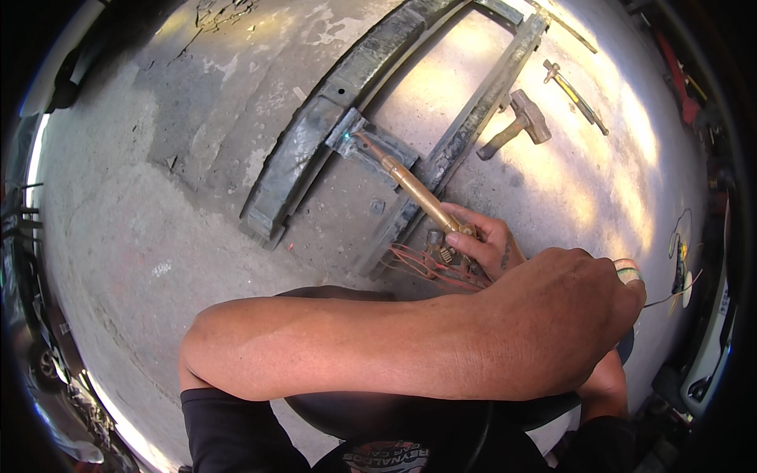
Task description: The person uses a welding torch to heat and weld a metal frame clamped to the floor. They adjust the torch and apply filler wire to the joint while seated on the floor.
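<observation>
My right hand (490, 240) is wrapped round the valve end of a long brass gas torch (418, 194). The torch points up and left, and a tiny blue-green glow shows at its tip. That tip is at a flat metal bracket (374, 146) joining the curved beam and straight bar of a dark, worn metal frame (330, 96). My left arm crosses in front of my body to the right. Closed there, my left hand (579, 296) has a small pale piece with a green band at its fingers; I cannot make out what it is.
Red hoses (432, 264) trail below the torch. Right of the frame lie a short-handled sledgehammer (527, 120) and a hammer with a yellow and black handle (574, 94) on the concrete floor (158, 236). A thin wire (676, 296) shows beyond my left hand.
</observation>
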The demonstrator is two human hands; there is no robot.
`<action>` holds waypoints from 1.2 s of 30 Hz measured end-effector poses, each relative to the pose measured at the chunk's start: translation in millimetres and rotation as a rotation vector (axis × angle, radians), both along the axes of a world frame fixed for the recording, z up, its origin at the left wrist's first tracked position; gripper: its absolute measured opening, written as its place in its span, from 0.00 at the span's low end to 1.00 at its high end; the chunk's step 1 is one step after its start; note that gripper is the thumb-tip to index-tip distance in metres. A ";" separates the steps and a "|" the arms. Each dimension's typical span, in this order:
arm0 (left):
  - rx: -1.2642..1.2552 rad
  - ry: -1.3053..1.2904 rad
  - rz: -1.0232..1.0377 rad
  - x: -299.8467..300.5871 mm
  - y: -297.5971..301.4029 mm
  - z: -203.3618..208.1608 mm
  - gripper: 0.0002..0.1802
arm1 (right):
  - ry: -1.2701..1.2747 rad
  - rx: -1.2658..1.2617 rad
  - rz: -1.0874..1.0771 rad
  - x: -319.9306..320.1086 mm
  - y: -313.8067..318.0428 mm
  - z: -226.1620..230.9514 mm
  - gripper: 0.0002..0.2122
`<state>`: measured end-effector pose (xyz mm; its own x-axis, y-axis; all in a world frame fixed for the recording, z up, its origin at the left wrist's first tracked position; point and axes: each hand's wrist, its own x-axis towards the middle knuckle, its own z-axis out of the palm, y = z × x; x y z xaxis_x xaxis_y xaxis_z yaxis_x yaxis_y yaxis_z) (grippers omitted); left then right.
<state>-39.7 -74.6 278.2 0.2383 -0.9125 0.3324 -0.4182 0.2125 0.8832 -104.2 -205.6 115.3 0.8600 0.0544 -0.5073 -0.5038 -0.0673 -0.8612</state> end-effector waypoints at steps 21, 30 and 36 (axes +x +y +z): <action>0.027 0.035 -0.003 -0.5 -0.4 -1.8 0.13 | 0.097 -0.037 -0.016 6.7 -5.5 4.5 0.28; 0.031 0.035 0.001 -1.5 -0.5 -2.8 0.13 | 0.054 -0.054 -0.041 7.8 -2.6 5.1 0.25; 0.039 0.010 0.003 -0.1 -0.9 -1.0 0.15 | 0.082 -0.011 -0.038 6.6 -6.8 0.7 0.26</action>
<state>-39.8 -75.5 277.2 0.2440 -0.9242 0.2939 -0.4095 0.1765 0.8951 -97.5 -212.5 116.0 0.8171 0.0166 -0.5762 -0.5746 -0.0562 -0.8165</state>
